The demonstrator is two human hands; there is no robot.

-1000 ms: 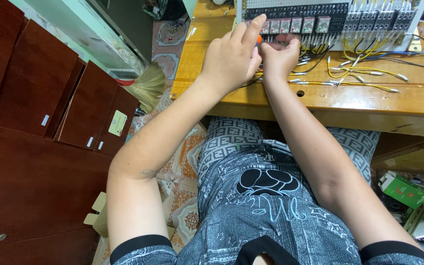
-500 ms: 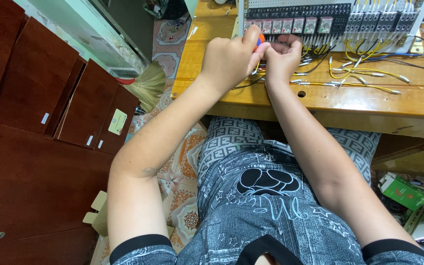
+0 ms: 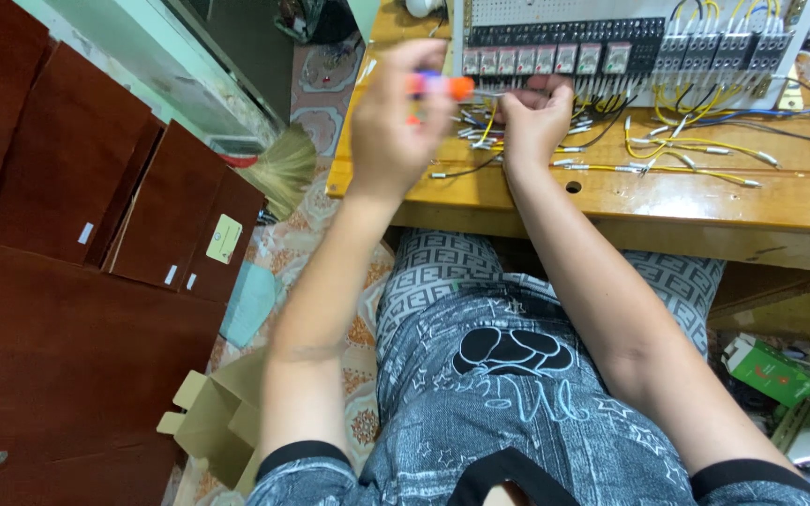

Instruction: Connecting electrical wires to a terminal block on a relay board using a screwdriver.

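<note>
Left hand [image 3: 396, 117]: clenched on an orange-handled screwdriver [image 3: 442, 87], handle w/ blue band held approx. horizontal, tip end pointing to 3 o'clock toward the right hand; hand is motion-blurred.

Right hand [image 3: 534, 117]: fingers curled, pinching at a bundle of loose wire ends [image 3: 480, 126] just below the relay row; exact wire gripped cannot be told.

Control panel [image 3: 630, 47]: lies at 12 o'clock from both hands on the wooden tabletop [image 3: 705, 192]. Row of relays w/ red faces [image 3: 541, 61] along its lower edge, black terminal blocks to the 3 o'clock side. Yellow wires [image 3: 696, 145] w/ ferrule ends fan out over the tabletop at 3 o'clock of the right hand; a blue wire runs alongside.

Surroundings: straw broom [image 3: 283, 173] at 9 o'clock of the tabletop edge; dark red wooden panels [image 3: 77, 187] at far 9 o'clock; folded cardboard box [image 3: 213, 422] on the floor at 7 o'clock; green box [image 3: 771, 370] at 4 o'clock.
</note>
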